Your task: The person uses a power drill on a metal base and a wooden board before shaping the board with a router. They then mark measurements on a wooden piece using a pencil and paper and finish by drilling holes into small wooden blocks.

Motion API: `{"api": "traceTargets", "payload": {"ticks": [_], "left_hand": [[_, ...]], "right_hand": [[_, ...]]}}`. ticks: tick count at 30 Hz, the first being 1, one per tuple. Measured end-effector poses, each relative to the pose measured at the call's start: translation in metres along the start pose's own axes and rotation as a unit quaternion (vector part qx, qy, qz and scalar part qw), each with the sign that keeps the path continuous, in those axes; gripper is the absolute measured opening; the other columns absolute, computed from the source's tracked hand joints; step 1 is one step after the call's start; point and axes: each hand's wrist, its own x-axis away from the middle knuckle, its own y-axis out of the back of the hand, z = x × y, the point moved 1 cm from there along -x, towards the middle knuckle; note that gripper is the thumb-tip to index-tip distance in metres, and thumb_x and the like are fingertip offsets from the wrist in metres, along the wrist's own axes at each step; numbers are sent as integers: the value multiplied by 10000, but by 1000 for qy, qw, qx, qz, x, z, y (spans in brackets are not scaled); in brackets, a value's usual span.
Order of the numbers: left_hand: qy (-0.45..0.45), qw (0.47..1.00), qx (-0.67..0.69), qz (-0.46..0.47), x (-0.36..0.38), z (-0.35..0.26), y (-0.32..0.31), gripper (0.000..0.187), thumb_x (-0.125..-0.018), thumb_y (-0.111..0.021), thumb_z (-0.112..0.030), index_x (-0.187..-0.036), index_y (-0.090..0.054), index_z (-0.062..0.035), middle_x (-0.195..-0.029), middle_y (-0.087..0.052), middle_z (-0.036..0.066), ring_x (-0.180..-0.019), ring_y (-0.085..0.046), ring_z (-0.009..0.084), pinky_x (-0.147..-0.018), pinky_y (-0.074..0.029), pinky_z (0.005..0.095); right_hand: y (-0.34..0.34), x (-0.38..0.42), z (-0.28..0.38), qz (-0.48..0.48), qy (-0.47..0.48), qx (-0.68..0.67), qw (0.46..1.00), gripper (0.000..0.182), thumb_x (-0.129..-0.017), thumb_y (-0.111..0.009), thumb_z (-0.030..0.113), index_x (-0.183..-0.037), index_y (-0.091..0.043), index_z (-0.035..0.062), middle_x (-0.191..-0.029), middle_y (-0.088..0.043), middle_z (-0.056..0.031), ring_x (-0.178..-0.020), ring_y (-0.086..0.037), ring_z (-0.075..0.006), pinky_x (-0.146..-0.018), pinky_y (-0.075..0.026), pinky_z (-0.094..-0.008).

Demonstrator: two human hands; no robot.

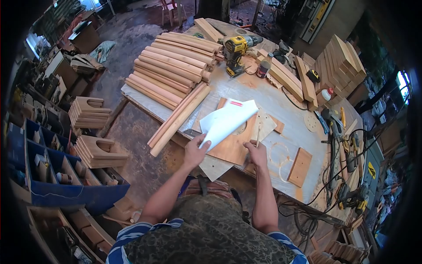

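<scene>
My left hand [195, 152] is closed on the near corner of a folded white sheet of paper [226, 123] with a small red mark near its top. The paper is lifted over a reddish-brown wooden board [228, 153] and hides part of it. Between the fingers of my right hand [256, 154] a slim pencil [258, 134] points upward, close to the board's right edge. Part of a round cutout in the board shows beside the paper. A pale thin panel [214, 168] sticks out under the board at the table's near edge.
Long rounded wooden rods [171, 66] are stacked at the table's left. Behind stand a yellow drill [237, 50] and a bottle [264, 66]. A wooden block [300, 167] lies to the right, before cables and power tools [347, 193]. A blue compartment box [79, 193] stands left.
</scene>
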Motion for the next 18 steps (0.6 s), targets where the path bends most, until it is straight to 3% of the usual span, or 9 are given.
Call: {"api": "traceTargets", "payload": {"ticks": [1,2,4,5,9,12,15,16,18], "left_hand": [[-121,989,-82,-35,8,-10,-2,224,-890,-776,-228,-978,-690,-40,-1210,-682,191,-1055,-656,314,-951,-503,415],[-122,988,-81,-38,14,-19,-2,224,-890,-776,-228,-978,-690,-40,-1210,-682,191,-1055,-656,314,-951,-503,415],[-304,905,-289,-65,31,-57,3,227,-843,-793,-227,-964,-697,-60,-1337,-609,205,-1243,-541,391,-1064,-401,510],[-288,918,-271,-18,35,-50,1,249,-826,-802,-259,-962,-705,-74,-1387,-579,183,-1314,-475,406,-1114,-322,568],[-313,905,-259,129,46,-44,-6,255,-815,-809,-245,-998,-718,-92,-1347,-608,175,-1310,-505,395,-1114,-352,540],[-306,932,-178,76,27,-37,-4,246,-840,-794,-261,-1002,-724,-89,-1331,-618,174,-1304,-526,381,-1124,-364,514],[-213,940,-264,-36,-25,-50,-1,514,-876,-768,-301,-1283,-631,-19,-1304,-640,205,-1258,-562,410,-1111,-399,493],[-215,940,-262,-36,-45,-53,-3,514,-876,-768,-301,-1283,-631,-19,-1304,-640,205,-1258,-562,410,-1111,-399,493],[-74,931,-352,68,-85,-43,-13,685,-861,-768,-405,-1359,-575,24,-1307,-634,246,-1282,-557,399,-1105,-387,529]], "right_hand": [[0,2,-2,-5,16,16,1000,616,-791,-799,323,-1181,-632,-123,-816,-637,-97,-595,-581,-145,-448,-446,-305],[-2,3,-2,-10,34,29,999,636,-789,-795,330,-1188,-628,-137,-836,-655,-117,-638,-614,-162,-468,-468,-313],[0,29,12,-11,31,23,999,641,-814,-785,343,-1199,-619,-142,-831,-653,-121,-625,-611,-157,-458,-468,-311],[1,42,18,-14,25,18,999,647,-839,-775,356,-1211,-610,-148,-827,-651,-125,-613,-609,-152,-449,-468,-310],[5,60,15,27,-62,-37,997,601,-893,-753,401,-1146,-610,-125,-800,-628,-112,-562,-584,-140,-407,-457,-299],[6,59,6,28,-87,-105,990,523,-929,-736,414,-1053,-601,-76,-765,-599,-80,-512,-546,-127,-366,-431,-285],[0,70,11,15,-105,-76,991,453,-930,-744,382,-980,-581,-38,-759,-587,-63,-499,-532,-125,-354,-425,-280],[-1,71,11,7,-84,-58,995,437,-926,-749,358,-984,-595,-47,-753,-599,-61,-500,-530,-120,-363,-419,-281],[-2,56,-13,1,-56,-37,998,421,-922,-755,333,-988,-610,-57,-746,-611,-59,-501,-528,-116,-373,-413,-282]]}}
